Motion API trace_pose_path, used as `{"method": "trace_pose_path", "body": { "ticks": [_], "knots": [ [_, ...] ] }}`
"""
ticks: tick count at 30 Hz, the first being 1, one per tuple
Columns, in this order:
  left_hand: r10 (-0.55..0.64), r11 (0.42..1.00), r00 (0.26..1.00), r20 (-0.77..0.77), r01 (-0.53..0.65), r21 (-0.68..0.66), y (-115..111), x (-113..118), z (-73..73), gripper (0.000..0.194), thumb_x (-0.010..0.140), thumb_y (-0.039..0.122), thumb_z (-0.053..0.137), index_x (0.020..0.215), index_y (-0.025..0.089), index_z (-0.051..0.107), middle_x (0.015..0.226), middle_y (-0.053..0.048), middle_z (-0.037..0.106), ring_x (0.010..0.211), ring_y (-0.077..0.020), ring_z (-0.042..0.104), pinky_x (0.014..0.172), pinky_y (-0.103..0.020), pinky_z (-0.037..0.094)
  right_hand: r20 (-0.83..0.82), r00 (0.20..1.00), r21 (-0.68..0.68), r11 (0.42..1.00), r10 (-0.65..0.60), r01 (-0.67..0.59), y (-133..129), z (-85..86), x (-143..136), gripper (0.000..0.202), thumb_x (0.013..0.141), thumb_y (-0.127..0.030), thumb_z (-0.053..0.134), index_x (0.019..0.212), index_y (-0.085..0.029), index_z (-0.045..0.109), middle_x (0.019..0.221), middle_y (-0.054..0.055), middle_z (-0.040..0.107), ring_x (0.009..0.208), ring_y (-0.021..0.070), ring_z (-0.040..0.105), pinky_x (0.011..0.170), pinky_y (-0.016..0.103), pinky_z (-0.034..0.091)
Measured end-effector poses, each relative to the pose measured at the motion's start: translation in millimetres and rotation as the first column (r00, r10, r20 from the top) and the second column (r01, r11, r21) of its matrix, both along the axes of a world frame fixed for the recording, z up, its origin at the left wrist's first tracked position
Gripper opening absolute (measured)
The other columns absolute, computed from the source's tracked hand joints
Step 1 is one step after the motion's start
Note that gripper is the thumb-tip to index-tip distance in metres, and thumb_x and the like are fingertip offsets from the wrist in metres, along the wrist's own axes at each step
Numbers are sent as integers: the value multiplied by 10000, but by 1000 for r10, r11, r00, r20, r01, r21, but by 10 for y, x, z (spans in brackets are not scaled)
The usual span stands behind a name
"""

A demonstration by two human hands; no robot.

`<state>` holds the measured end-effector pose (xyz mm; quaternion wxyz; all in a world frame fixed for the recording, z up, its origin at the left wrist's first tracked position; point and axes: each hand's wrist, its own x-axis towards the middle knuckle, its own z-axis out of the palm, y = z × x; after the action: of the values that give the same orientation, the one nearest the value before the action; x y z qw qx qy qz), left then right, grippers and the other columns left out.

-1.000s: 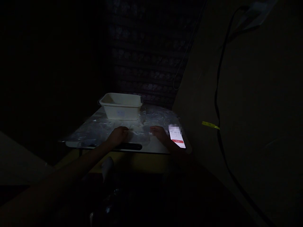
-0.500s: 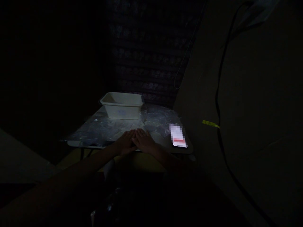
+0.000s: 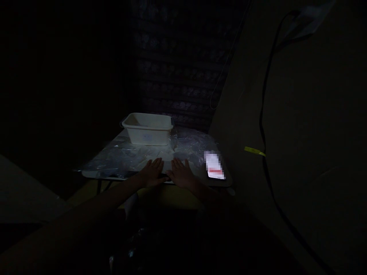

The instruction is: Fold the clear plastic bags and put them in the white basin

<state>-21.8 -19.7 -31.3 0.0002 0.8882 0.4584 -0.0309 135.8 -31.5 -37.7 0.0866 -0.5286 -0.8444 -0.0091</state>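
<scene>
My left hand (image 3: pixel 151 173) lies flat near the front edge of the table (image 3: pixel 109 177), fingers stretched forward. Beside it, a small gap to the right, my right hand (image 3: pixel 181 173) is also flat with its fingers out. Both seem to rest on the clear plastic sheet (image 3: pixel 114 154) spread over the tabletop, and neither holds anything. Beyond them stands a white rectangular tub (image 3: pixel 148 136) with a handle at its rim. Right of my right hand lies a lit phone-like screen (image 3: pixel 214 164), its content pixelated.
The room is very dark. A wall (image 3: pixel 309 126) rises on the right, with a black cable (image 3: pixel 262 122) hanging along it and a yellow tag (image 3: pixel 254 151) on the cable. Behind the table is a dim ribbed surface (image 3: pixel 177 72).
My hands have moved apart: the fingers overlapped or touched before, and a gap now separates them. The tub and the lit screen stay in place on the table.
</scene>
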Motion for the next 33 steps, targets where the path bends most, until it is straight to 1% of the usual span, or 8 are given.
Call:
{"method": "trace_pose_path", "body": {
  "ticks": [9, 12, 15, 19, 23, 29, 31, 33],
  "knots": [
    [31, 999, 999, 26, -31, -28, 12, -10, -10, 778, 670, 579, 209, 1210, 19, 177, 1267, -202, 118, 1167, -266, 75, 899, -422, 77, 37, 992, 54, 992, -117, 115, -40, -34, 196, 612, 759, -471, 134, 1161, -43, 304, 1220, 170, 292, 1149, 228, 180, 904, 448, 17],
    [6, 1000, 999, 40, -5, -30, 32, -42, -32, 766, 677, 574, 203, 1212, 25, 173, 1268, -200, 120, 1167, -264, 76, 897, -426, 79, 51, 988, 102, 985, -144, 138, -41, 71, 230, 542, 761, -440, 197, 1074, -60, 425, 1181, 173, 353, 1129, 245, 213, 895, 461, 10],
    [-62, 998, 996, 59, 64, -25, 54, -104, -34, 738, 691, 560, 200, 1215, 41, 168, 1271, -196, 116, 1168, -252, 83, 902, -420, 75, 33, 986, 137, 978, -162, 156, 27, 222, 233, 353, 762, -318, 275, 925, -143, 536, 1092, 119, 459, 1055, 225, 323, 887, 451, 70],
    [-181, 983, 980, 82, 184, -28, 64, -172, 14, 660, 719, 517, 218, 1214, 82, 184, 1272, -172, 155, 1168, -222, 109, 911, -405, 75, -38, 979, -30, 980, -199, 198, 234, 285, 161, 282, 700, -229, 365, 938, -218, 517, 978, 43, 540, 909, 174, 456, 784, 353, 283],
    [-227, 973, 969, 98, 231, -27, 62, -157, 69, 576, 749, 469, 205, 1193, 103, 240, 1258, -155, 220, 1159, -198, 164, 917, -396, 93, -69, 979, -200, 964, -194, 176, 438, 210, 26, 315, 621, -308, 468, 925, -243, 515, 934, 9, 565, 864, 167, 490, 722, 306, 330],
    [-81, 997, 951, 297, 76, 28, 129, -119, 117, 542, 755, 382, 262, 1190, 61, 226, 1231, -168, 279, 1130, -221, 236, 908, -382, 172, -121, 981, -415, 906, -151, 88, 539, 206, -94, 180, 549, -252, 529, 683, -152, 596, 709, 39, 598, 646, 149, 526, 529, 221, 347],
    [16, 1000, 885, 465, -15, -6, 172, -120, 142, 571, 728, 379, 314, 1177, 34, 241, 1218, -177, 299, 1112, -224, 270, 901, -354, 209, -209, 963, -444, 894, -168, 60, 534, 232, -78, 123, 550, -219, 523, 603, -131, 590, 607, 29, 577, 559, 125, 502, 478, 207, 328],
    [169, 986, 738, 653, -123, -116, 225, -115, 169, 575, 694, 381, 365, 1153, 45, 283, 1201, -164, 331, 1086, -219, 313, 885, -333, 249, -394, 895, -462, 887, -208, 3, 524, 261, -32, 94, 551, -208, 524, 540, -124, 567, 516, 1, 531, 495, 96, 462, 451, 197, 311]
  ]
}}
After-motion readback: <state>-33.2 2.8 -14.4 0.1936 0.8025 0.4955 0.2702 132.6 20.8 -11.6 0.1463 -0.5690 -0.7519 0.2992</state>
